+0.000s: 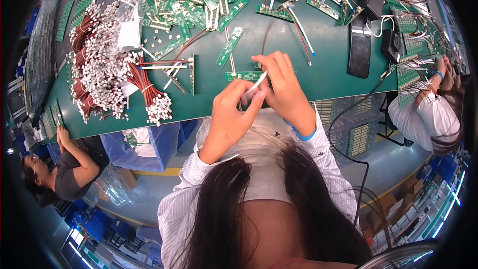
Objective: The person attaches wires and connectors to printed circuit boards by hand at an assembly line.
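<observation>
Both hands meet near the table's front edge. My left hand (233, 117) has thumb and fingers pinched together at the lower end of a white flat cable (257, 83). The upper end lies between the fingers of my right hand (290, 94), which wears a blue wristband. Just beyond the fingers, a narrow green circuit board (239, 75) lies crosswise on the table, partly covered by my hands. Another slim circuit board (229, 46) lies tilted farther off. To the left, one more board (192, 74) has red and white wires running from it.
A heap of circuit boards (194, 0) covers the back. Bundled red wires with white connectors (102, 65) pile up at left. Wired boards (279, 12) lie at back right, near a black phone (358, 52). Two other people sit at either side. A blue bin (142, 149) stands below the edge.
</observation>
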### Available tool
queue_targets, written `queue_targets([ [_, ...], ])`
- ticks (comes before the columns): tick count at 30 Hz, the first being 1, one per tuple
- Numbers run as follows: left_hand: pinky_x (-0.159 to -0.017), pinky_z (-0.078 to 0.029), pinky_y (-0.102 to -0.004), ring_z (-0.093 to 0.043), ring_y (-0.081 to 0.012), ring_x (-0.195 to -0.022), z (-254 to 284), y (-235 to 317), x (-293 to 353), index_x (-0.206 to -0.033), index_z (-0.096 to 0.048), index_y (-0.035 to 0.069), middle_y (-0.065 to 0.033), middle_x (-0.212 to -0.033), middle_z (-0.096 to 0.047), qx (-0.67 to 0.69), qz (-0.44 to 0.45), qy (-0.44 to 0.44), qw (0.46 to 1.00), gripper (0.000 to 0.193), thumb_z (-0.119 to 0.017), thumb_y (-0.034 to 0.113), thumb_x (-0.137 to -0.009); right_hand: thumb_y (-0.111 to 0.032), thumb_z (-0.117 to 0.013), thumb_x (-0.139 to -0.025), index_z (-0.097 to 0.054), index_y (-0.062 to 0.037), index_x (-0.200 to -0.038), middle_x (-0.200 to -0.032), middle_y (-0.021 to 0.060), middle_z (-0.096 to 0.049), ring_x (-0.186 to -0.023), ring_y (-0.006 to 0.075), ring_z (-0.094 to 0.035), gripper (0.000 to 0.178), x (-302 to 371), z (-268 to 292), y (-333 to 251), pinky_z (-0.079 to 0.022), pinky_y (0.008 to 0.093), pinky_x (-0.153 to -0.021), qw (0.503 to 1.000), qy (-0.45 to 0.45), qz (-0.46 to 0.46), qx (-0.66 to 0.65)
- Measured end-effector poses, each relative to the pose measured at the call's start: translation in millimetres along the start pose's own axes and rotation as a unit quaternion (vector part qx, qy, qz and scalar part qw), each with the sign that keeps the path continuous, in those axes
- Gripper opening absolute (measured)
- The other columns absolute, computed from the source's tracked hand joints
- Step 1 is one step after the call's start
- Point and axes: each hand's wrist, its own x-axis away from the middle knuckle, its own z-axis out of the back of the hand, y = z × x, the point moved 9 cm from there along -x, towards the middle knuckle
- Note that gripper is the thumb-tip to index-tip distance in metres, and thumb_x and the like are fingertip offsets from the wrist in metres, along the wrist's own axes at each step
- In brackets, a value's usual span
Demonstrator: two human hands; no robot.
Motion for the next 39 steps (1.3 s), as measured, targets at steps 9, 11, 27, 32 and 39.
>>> queue_targets([
  [9, -0.048, -0.036, -0.0208, -0.046, -0.0060, -0.055, -16.8, -9.8, -0.1, -0.081, -0.055, -0.002, -0.0043, -0.069, -0.055, 0.159, 0.027, -0.062, 0.985, 0.009, -0.057, 0.006, -0.078, 0.007, -0.048, -0.062, -0.047, 0.0028, -0.104, -0.095, 0.0156, -0.043, -0.086, 0.0314, -0.043, 0.042, 11.9, 13.2, -2.6, -0.039, 0.0382, -0.076, 0.999, -0.039, 0.001, 0.003],
  [11, -0.048, -0.036, -0.0198, -0.047, -0.0054, -0.055, -19.4, -15.0, 0.0, -0.081, -0.055, -0.002, -0.0026, -0.069, -0.055, 0.209, 0.047, -0.053, 0.975, 0.007, -0.055, 0.005, -0.080, 0.005, -0.049, -0.064, -0.047, 0.0022, -0.103, -0.095, 0.0154, -0.043, -0.086, 0.0309, -0.043, 0.040, 15.6, 15.3, 0.4, -0.038, 0.0379, -0.076, 0.999, -0.040, 0.001, 0.004],
  [27, -0.046, -0.033, -0.0218, -0.043, -0.0097, -0.050, -11.6, -14.4, -7.1, -0.076, -0.060, 0.000, -0.0053, -0.063, -0.053, 0.096, -0.053, 0.039, 0.993, 0.004, -0.057, 0.003, -0.077, 0.001, -0.059, -0.071, -0.057, 0.0012, -0.074, -0.074, 0.0098, -0.054, -0.072, 0.0228, -0.056, 0.003, 17.2, 20.9, 9.7, -0.045, 0.0301, -0.061, 0.984, 0.074, -0.018, -0.161],
  [32, -0.047, -0.035, -0.0217, -0.045, -0.0099, -0.052, -2.9, -14.1, -9.4, -0.077, -0.060, -0.001, -0.0053, -0.064, -0.054, 0.088, -0.054, 0.069, 0.992, 0.004, -0.058, 0.002, -0.076, 0.004, -0.059, -0.070, -0.057, 0.0023, -0.074, -0.073, 0.0091, -0.055, -0.070, 0.0195, -0.056, 0.004, 11.3, 23.2, 5.0, -0.045, 0.0271, -0.061, 0.984, 0.095, -0.022, -0.148],
  [39, -0.050, -0.038, -0.0228, -0.048, -0.0122, -0.055, 12.6, -18.9, -10.8, -0.079, -0.060, 0.000, -0.0055, -0.068, -0.055, 0.102, -0.051, 0.076, 0.991, 0.009, -0.063, 0.001, -0.071, 0.000, -0.061, -0.070, -0.059, 0.0002, -0.074, -0.068, 0.0037, -0.054, -0.055, 0.0088, -0.044, 0.004, 13.1, 24.7, 24.1, -0.035, 0.0221, -0.047, 0.971, 0.072, -0.113, -0.196],
])
